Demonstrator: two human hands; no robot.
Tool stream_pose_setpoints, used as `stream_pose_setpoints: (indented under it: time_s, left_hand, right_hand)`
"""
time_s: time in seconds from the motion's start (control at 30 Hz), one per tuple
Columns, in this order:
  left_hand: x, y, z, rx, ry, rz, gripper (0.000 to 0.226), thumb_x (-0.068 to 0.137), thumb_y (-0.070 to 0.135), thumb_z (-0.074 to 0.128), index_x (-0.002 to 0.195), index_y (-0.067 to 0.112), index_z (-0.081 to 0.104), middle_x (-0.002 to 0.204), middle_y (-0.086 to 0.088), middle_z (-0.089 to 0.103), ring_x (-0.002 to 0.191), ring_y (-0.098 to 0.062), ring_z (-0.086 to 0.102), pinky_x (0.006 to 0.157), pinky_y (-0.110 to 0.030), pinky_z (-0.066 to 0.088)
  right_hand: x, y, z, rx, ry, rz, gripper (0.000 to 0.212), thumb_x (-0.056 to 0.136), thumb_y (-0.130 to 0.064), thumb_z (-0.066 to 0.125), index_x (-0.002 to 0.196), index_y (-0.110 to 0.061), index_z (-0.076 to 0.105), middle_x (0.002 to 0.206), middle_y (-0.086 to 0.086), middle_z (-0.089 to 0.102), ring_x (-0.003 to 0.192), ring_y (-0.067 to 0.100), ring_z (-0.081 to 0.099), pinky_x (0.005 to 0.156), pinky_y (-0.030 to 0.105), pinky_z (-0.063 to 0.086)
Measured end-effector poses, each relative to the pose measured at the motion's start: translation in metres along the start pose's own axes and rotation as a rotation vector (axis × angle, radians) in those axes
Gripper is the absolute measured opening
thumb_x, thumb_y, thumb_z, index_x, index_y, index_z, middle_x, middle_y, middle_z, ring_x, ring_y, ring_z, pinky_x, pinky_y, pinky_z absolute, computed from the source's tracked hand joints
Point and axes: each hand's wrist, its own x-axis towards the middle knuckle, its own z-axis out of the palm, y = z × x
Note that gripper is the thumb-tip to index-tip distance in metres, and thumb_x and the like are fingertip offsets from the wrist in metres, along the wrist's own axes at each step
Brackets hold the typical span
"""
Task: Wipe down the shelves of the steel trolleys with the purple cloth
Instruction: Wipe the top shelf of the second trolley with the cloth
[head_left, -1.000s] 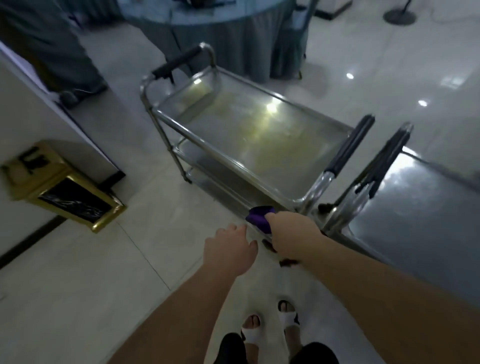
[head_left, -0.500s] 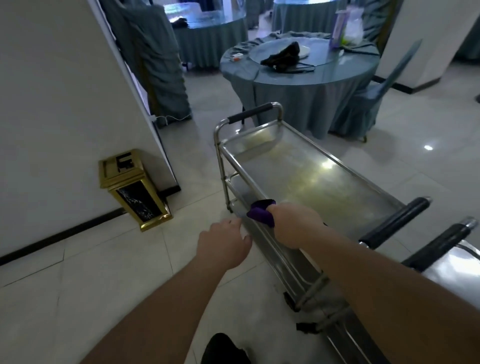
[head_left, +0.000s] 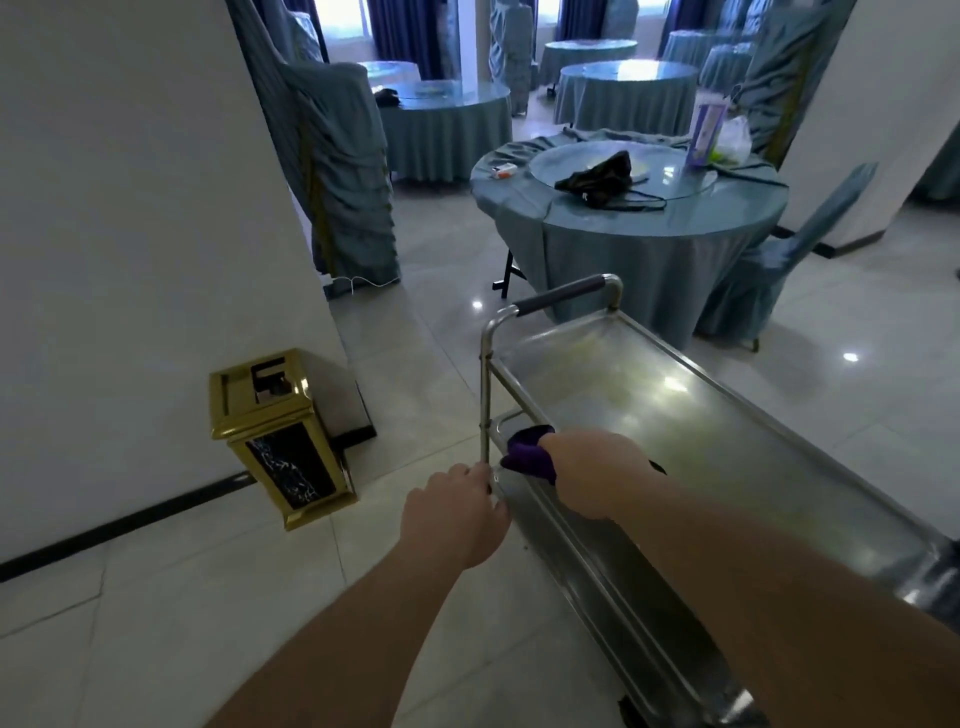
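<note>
A steel trolley with a bare top shelf runs from the centre to the lower right, its black-sleeved handle at the far end. My right hand grips the bunched purple cloth against the trolley's left rim, near the far-left corner post. My left hand is just left of it, fingers curled at the lower rail beside the post; whether it grasps the rail is hidden. The lower shelves show only as edges under the rim.
A gold waste bin stands on the floor by the white pillar to the left. A round blue-clothed table with a dark bag and a covered chair stand just beyond the trolley. More tables lie further back.
The view has risen from the floor to the room. My right hand slid the cloth along the left rim toward the far corner, and my left hand followed up to the post.
</note>
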Motion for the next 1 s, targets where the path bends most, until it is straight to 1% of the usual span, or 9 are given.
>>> stream_pose_setpoints:
  time_s: [0.1,0.2,0.33,0.43,0.63,0.7,0.77,0.83,1.0]
  left_hand:
    - [0.032,-0.043,-0.015,0.012,-0.021,0.025,0.058,0.099,0.064,0.042,0.147,0.032,0.047,0.142,0.002,0.058,0.125,-0.025,0.057,0.097,-0.045,0.048]
    - [0.067,-0.077,-0.031,0.039,-0.036,0.042,0.059,0.102,0.063,0.041,0.149,0.029,0.046,0.143,0.000,0.058,0.126,-0.026,0.056,0.098,-0.045,0.050]
    - [0.112,-0.104,-0.044,0.039,-0.041,0.061,0.059,0.104,0.061,0.041,0.150,0.026,0.046,0.140,-0.002,0.059,0.125,-0.025,0.056,0.101,-0.044,0.051]
    - [0.148,-0.113,-0.044,0.056,-0.072,0.065,0.059,0.103,0.061,0.040,0.150,0.026,0.046,0.140,-0.001,0.059,0.125,-0.025,0.056,0.101,-0.044,0.050]
    - [0.236,-0.100,-0.041,0.108,-0.110,0.098,0.058,0.102,0.062,0.039,0.149,0.028,0.046,0.140,-0.001,0.059,0.123,-0.026,0.057,0.095,-0.044,0.051]
    - [0.270,-0.090,-0.049,0.109,-0.112,0.109,0.058,0.103,0.060,0.040,0.150,0.027,0.045,0.143,-0.001,0.057,0.126,-0.027,0.055,0.097,-0.045,0.050]
    - [0.304,-0.076,-0.062,0.109,-0.107,0.123,0.058,0.103,0.059,0.040,0.151,0.026,0.044,0.145,-0.002,0.055,0.128,-0.028,0.054,0.101,-0.046,0.048]
    - [0.337,-0.060,-0.077,0.122,-0.097,0.145,0.057,0.104,0.058,0.040,0.150,0.026,0.045,0.145,-0.002,0.056,0.128,-0.028,0.054,0.101,-0.045,0.047]
    - [0.418,-0.015,-0.095,0.123,-0.093,0.206,0.050,0.106,0.057,0.037,0.143,0.026,0.050,0.133,-0.001,0.060,0.119,-0.026,0.057,0.096,-0.043,0.048]
  right_hand:
    - [0.046,-0.026,-0.009,0.040,0.005,0.016,0.014,0.095,-0.024,0.063,0.107,-0.022,0.056,0.087,-0.004,0.060,0.080,0.015,0.062,0.079,0.036,0.060]
    - [0.084,-0.040,-0.013,0.088,0.009,0.040,0.013,0.095,-0.029,0.062,0.106,-0.023,0.057,0.087,-0.005,0.061,0.079,0.014,0.063,0.079,0.037,0.061]
    - [0.130,-0.041,-0.018,0.128,-0.020,0.085,0.014,0.095,-0.029,0.062,0.108,-0.026,0.057,0.083,-0.007,0.061,0.076,0.014,0.063,0.079,0.037,0.060]
    - [0.164,-0.029,-0.020,0.170,-0.031,0.128,0.008,0.098,-0.031,0.058,0.104,-0.025,0.059,0.081,-0.005,0.063,0.074,0.014,0.064,0.079,0.038,0.061]
    - [0.241,0.020,-0.019,0.259,-0.082,0.190,0.014,0.098,-0.027,0.062,0.111,-0.024,0.062,0.088,-0.003,0.068,0.079,0.015,0.067,0.081,0.035,0.060]
    - [0.271,0.042,-0.023,0.274,-0.077,0.205,0.014,0.097,-0.024,0.062,0.112,-0.024,0.062,0.086,-0.003,0.068,0.076,0.014,0.067,0.074,0.031,0.058]
    - [0.297,0.066,-0.033,0.290,-0.076,0.234,0.016,0.096,-0.019,0.061,0.111,-0.025,0.061,0.084,-0.003,0.066,0.072,0.012,0.064,0.065,0.026,0.051]
    - [0.320,0.089,-0.042,0.290,-0.088,0.261,0.021,0.093,-0.015,0.060,0.111,-0.026,0.060,0.084,-0.003,0.064,0.071,0.012,0.062,0.062,0.025,0.047]
    - [0.367,0.147,-0.052,0.393,-0.069,0.316,0.012,0.091,-0.025,0.060,0.101,-0.031,0.062,0.083,-0.005,0.067,0.071,0.015,0.067,0.070,0.036,0.060]
